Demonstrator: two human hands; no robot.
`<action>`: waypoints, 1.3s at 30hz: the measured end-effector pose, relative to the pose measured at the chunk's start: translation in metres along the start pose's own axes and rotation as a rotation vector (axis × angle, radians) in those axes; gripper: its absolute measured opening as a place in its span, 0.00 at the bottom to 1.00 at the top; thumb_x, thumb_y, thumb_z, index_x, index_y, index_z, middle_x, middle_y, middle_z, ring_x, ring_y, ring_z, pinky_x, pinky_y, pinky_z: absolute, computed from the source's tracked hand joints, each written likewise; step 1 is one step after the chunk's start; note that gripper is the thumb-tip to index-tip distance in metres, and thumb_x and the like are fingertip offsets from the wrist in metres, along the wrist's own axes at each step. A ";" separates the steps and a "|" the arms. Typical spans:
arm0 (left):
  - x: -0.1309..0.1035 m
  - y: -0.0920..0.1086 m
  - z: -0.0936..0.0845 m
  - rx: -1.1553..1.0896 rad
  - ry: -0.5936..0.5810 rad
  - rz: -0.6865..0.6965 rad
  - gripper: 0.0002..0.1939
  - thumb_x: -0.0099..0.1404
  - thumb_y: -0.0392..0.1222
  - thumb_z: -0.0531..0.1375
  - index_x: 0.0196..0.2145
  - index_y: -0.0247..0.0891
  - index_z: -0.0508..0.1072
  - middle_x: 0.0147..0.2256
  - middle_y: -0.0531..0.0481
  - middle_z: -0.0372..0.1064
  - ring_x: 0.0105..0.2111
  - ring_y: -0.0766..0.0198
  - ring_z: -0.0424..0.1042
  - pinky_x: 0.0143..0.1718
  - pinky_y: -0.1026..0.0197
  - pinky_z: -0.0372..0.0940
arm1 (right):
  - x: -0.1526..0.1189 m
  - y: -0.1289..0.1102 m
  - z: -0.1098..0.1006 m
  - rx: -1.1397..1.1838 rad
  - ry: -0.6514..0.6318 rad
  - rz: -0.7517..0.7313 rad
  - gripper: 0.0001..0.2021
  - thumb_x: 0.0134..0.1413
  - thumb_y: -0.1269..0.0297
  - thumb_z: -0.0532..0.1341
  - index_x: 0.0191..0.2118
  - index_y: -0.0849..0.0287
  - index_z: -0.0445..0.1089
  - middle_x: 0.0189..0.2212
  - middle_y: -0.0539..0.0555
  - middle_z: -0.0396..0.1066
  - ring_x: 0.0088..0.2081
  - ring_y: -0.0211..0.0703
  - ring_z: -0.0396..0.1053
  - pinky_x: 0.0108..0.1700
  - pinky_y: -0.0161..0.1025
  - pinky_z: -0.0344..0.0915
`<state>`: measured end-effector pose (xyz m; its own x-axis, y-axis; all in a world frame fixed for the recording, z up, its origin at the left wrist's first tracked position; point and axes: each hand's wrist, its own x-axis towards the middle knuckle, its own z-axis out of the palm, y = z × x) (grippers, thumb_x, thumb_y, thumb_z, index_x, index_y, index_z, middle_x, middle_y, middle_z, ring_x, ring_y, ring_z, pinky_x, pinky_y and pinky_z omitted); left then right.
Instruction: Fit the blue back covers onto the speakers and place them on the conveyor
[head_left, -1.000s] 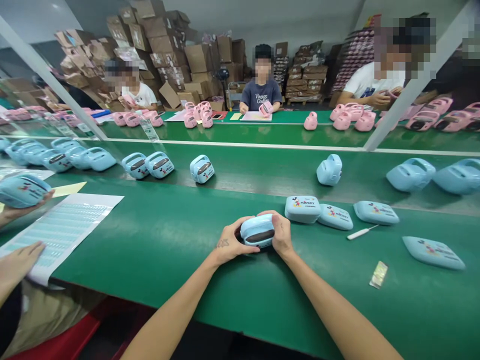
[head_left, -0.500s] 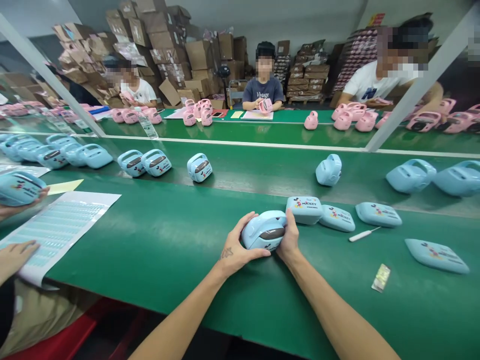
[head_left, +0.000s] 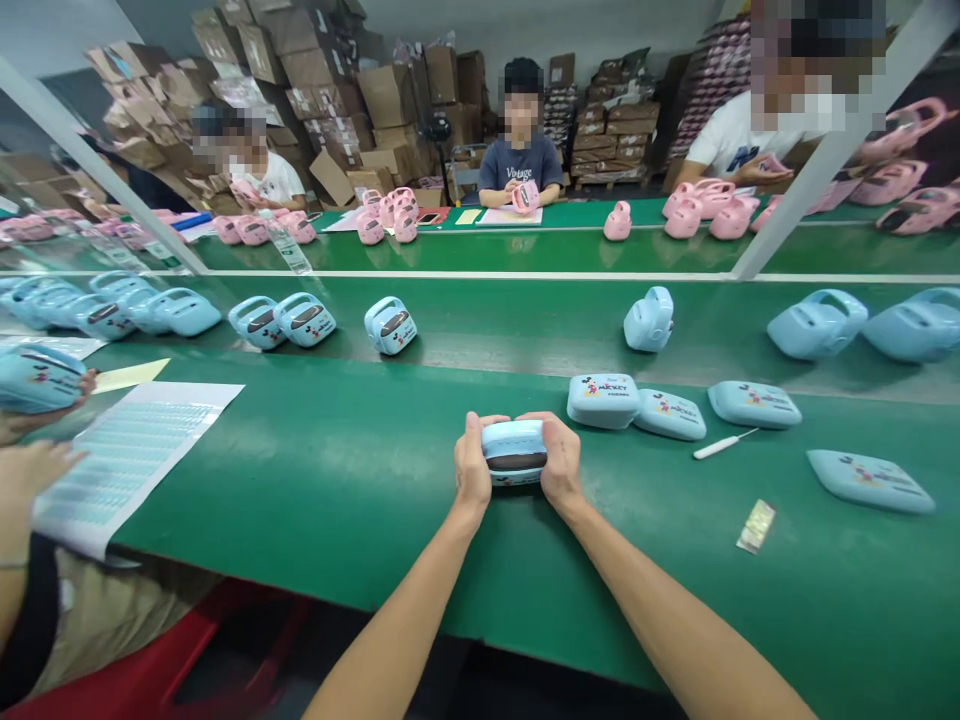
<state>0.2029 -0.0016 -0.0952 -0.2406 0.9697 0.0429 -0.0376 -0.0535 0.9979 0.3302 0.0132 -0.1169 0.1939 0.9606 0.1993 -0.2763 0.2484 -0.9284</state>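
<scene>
A light blue plastic case (head_left: pixel 514 440) with a dark oval panel is held just above the green table (head_left: pixel 337 480), its panel side facing me. My left hand (head_left: pixel 472 465) grips its left end, thumb on the near side. Around its right end my right hand (head_left: pixel 561 460) is closed. Just beyond my right hand lie a blue case with a cartoon print (head_left: pixel 602 402) and a flatter printed blue piece (head_left: pixel 670 414) touching it.
On the right are another printed case (head_left: pixel 754 405), a white-handled screwdriver (head_left: pixel 720 446), a flat blue piece (head_left: pixel 870 482) and a small packet (head_left: pixel 756 526). A co-worker's hand (head_left: pixel 45 468) is over a printed sheet (head_left: pixel 142 460) at left. Blue handled cases (head_left: pixel 390 326) line the back.
The case in my hands has been turned so its panel faces me squarely. My left fingers have moved up around its end. The co-worker's hand at left has lifted slightly.
</scene>
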 end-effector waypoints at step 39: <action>0.018 -0.014 0.005 -0.111 -0.119 0.005 0.33 0.68 0.66 0.47 0.26 0.38 0.78 0.29 0.44 0.80 0.31 0.55 0.76 0.36 0.55 0.68 | 0.002 -0.004 -0.004 -0.167 0.127 0.015 0.37 0.63 0.34 0.45 0.23 0.54 0.79 0.21 0.53 0.77 0.30 0.47 0.73 0.36 0.42 0.63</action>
<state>0.2045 0.0176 -0.1083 -0.1243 0.9904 0.0598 -0.1450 -0.0777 0.9864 0.3355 0.0136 -0.1145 0.3108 0.9380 0.1534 -0.1228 0.1996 -0.9721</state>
